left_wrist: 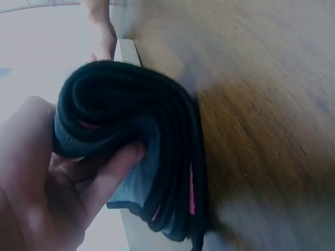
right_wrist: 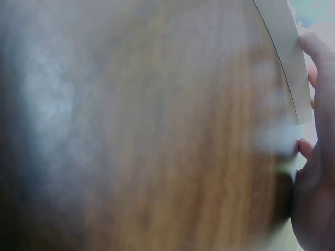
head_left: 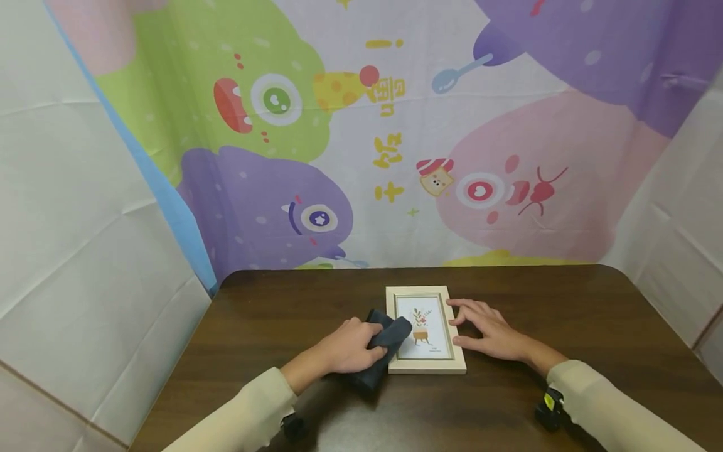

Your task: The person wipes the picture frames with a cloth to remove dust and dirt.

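Note:
My left hand (head_left: pixel 351 348) grips a folded dark blue-grey cloth (head_left: pixel 393 331) between thumb and fingers. The cloth overlaps the left border of a cream picture frame (head_left: pixel 417 290) and the edge of its picture. In the left wrist view the cloth (left_wrist: pixel 175 115) appears rolled in thick layers, with pinkish stitching at its edges. The frame lies face up on the table, showing a plant in an orange-brown pot on legs. Fingertips of my right hand (head_left: pixel 494 333) rest along the frame's right border, the fingers spread and slightly bent. In the right wrist view the frame's side (right_wrist: pixel 293 63) meets those fingertips.
The dark brown wooden table (head_left: pixel 271 314) has rounded far corners. Behind it hangs a sheet (head_left: pixel 361 238) printed with cartoon monsters. Pale panels (head_left: pixel 85 251) stand at the left and right. A small black device sits at each wrist.

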The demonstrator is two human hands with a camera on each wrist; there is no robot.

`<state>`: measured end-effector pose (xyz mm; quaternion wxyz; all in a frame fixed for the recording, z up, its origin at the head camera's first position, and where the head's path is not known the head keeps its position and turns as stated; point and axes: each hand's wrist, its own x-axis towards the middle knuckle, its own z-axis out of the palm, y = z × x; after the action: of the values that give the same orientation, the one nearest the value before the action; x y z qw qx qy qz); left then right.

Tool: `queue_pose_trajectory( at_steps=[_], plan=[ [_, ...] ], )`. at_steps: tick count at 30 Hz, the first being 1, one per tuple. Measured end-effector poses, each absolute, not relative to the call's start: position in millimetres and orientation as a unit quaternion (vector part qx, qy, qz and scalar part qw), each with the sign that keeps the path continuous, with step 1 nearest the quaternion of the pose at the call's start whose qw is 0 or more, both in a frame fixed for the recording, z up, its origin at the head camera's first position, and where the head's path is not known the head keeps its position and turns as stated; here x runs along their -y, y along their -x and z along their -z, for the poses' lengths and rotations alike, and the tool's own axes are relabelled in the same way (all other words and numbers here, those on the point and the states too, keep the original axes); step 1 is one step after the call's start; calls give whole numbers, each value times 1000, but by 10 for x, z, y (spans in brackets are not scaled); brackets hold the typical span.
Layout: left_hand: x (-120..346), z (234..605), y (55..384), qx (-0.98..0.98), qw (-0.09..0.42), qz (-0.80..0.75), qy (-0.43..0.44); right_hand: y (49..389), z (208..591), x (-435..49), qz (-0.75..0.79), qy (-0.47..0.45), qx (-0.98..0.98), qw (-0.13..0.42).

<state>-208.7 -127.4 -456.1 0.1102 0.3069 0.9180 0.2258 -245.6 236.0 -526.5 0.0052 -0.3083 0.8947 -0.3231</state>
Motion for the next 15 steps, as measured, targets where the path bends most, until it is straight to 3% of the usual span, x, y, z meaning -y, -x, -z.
queue_pose_trajectory(
  at_steps=[15],
  plan=[
    [1304, 4538, 2132, -906, 134, -231, -329, 2467, 5272, -2365, 319, 302, -898, 13]
  ],
)
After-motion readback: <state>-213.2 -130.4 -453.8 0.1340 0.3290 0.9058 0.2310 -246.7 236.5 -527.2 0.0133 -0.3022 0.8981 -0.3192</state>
